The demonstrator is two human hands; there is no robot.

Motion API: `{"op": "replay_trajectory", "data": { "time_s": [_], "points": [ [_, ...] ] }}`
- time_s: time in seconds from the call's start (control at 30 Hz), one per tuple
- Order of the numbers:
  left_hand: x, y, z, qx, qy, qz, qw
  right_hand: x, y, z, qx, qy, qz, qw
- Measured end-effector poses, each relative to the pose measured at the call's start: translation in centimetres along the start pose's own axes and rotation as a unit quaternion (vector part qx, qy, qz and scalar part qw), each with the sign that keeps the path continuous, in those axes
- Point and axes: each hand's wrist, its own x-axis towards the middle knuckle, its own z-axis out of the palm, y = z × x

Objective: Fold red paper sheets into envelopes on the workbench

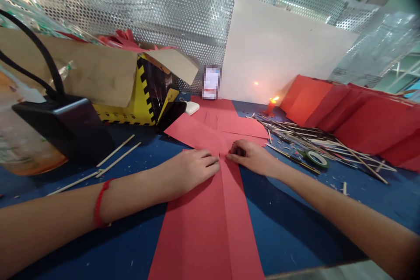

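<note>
Far left, a black box (62, 129) with thick cables sits on the blue table (295, 236), and just beside it a cardboard box (108, 81) with yellow and black striping holds red scraps. A few thin sticks (114, 155) lie loose on the table in front of it. Now the left hand (188, 170), red string at the wrist, lies palm down with fingers loosely spread, flat on the long red paper strip (210, 223) that runs up the middle of the table, gripping nothing. Right next to it, fingertips almost meeting, the right hand (251, 155) presses on the same paper, fingers curled in, nothing clamped. Beyond the hands, more red sheets (219, 122) overlap. Further right, a lit candle (271, 105), a heap of sticks (311, 138), a green tape roll (315, 158), then folded red paper (361, 118) stacked along the edge.
</note>
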Motion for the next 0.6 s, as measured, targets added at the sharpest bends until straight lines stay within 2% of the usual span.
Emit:
{"op": "replay_trajectory", "data": {
  "time_s": [0.3,0.43,0.6],
  "points": [
    [-0.06,-0.04,0.04,-0.011,-0.010,-0.005,1.000,-0.51,-0.57,-0.29,-0.016,-0.031,0.032,0.999],
    [-0.03,-0.06,0.02,-0.030,-0.003,-0.011,0.999,-0.56,-0.26,-0.29,0.025,-0.031,0.041,0.998],
    [0.12,0.02,-0.26,-0.022,-0.030,-0.016,0.999,-0.38,0.04,-0.27,0.045,-0.041,0.048,0.997]
  ]
}}
